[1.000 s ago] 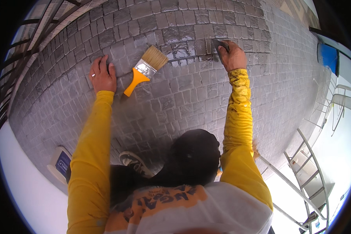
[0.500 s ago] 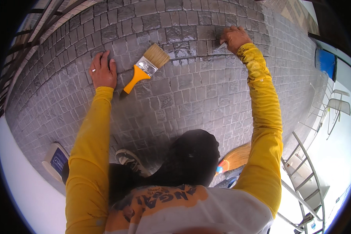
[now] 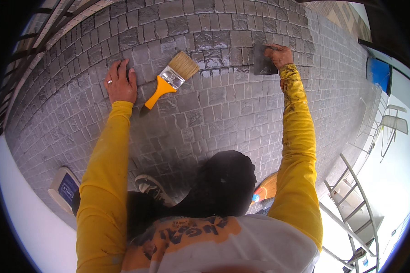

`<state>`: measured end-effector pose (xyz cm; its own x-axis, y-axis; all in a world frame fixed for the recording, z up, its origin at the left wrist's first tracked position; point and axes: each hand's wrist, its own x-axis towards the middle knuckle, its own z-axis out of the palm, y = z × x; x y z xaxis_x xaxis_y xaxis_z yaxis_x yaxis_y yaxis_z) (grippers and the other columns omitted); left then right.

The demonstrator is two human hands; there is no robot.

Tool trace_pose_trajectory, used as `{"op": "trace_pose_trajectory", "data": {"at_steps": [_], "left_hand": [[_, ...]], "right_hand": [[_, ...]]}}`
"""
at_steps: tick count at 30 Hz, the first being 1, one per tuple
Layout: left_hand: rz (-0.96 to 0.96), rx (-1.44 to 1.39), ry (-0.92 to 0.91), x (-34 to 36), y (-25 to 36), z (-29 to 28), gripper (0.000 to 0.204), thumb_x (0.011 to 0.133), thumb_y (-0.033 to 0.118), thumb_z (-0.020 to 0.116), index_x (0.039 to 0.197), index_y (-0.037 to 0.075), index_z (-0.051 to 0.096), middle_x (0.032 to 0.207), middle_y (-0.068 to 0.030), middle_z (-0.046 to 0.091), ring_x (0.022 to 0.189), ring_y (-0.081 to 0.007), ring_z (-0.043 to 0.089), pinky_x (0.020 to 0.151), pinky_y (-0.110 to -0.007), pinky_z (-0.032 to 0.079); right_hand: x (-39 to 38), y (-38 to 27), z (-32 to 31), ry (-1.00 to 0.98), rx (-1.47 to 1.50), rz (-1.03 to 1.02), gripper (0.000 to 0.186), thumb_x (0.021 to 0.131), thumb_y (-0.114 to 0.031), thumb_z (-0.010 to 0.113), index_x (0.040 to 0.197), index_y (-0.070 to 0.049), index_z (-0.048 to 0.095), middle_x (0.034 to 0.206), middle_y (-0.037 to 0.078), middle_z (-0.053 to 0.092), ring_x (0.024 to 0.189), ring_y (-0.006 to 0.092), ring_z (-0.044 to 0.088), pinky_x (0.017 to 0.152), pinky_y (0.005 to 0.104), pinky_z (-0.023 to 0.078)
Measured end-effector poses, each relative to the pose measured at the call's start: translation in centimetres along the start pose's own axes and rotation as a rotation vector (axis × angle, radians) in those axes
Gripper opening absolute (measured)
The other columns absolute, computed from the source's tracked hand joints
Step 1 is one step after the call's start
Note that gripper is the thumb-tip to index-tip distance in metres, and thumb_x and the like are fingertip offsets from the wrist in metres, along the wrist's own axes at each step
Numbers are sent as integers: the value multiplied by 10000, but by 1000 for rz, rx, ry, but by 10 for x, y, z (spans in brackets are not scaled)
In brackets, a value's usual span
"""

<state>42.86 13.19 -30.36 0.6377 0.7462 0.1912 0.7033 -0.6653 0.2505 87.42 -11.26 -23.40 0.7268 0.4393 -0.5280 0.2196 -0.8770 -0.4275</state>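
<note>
OK, left to right. Left hand [image 3: 121, 84] is resting palm down on the stone-patterned floor [image 3: 232, 109], fingers pointing away from the body, thumb standing apart on the right. Its grip is lying loosely spread, holding nothing. Left forearm [image 3: 108, 159] is lining up nearly straight behind it, yellow-sleeved. Just right of that hand, not touching it, the brush [image 3: 171, 82] is lying on a slant: handle end is pointing near-left, bristles far-right. Left hand is clearly the nearer one to it. Farther right, a wet patch [image 3: 213, 58] is shining between brush and plate. The dark flat plate [image 3: 263, 64] is sitting directly left of the right hand [image 3: 281, 56], its slightly longer side running away from the body, broad face showing. Can't tell whether its edge is touching the floor. Right hand's grip is pinching the plate near its far-right corner, thumb and fingers closed on it; exact finger placement is hiding from view. Right forearm [image 3: 298, 118] is lying extended, nearly straight, wrist angled left toward the plate.
</note>
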Motion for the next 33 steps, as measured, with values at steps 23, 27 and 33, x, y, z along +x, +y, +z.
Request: {"op": "trace_pose_trajectory", "data": {"at_steps": [23, 27, 33], "left_hand": [[17, 5, 6, 1, 2, 0, 366, 978, 315, 526, 1312, 175, 578, 1355, -76, 514, 1253, -288, 484, 1076, -430, 317], [-11, -4, -1, 1, 1, 0, 369, 980, 318, 521, 1317, 177, 576, 1354, -73, 515, 1260, -284, 483, 1078, -433, 312], [5, 4, 9, -1, 1, 2, 376, 980, 327, 517, 1322, 179, 573, 1353, -72, 516, 1264, -279, 484, 1073, -431, 315]], "right_hand": [[41, 1, -19, -123, -197, -150, 470, 775, -388, 758, 1134, -88, 717, 1085, 210, 709, 1040, 313, 679, 922, 374, 511], [26, -11, -30, -57, -275, -187, 479, 801, -401, 746, 1185, -118, 698, 1115, 206, 700, 1072, 315, 664, 931, 389, 505], [9, -50, -17, -73, -816, -502, 325, 877, -296, 633, 1186, -225, 705, 1143, 97, 709, 1089, 307, 656, 946, 415, 516]]}}
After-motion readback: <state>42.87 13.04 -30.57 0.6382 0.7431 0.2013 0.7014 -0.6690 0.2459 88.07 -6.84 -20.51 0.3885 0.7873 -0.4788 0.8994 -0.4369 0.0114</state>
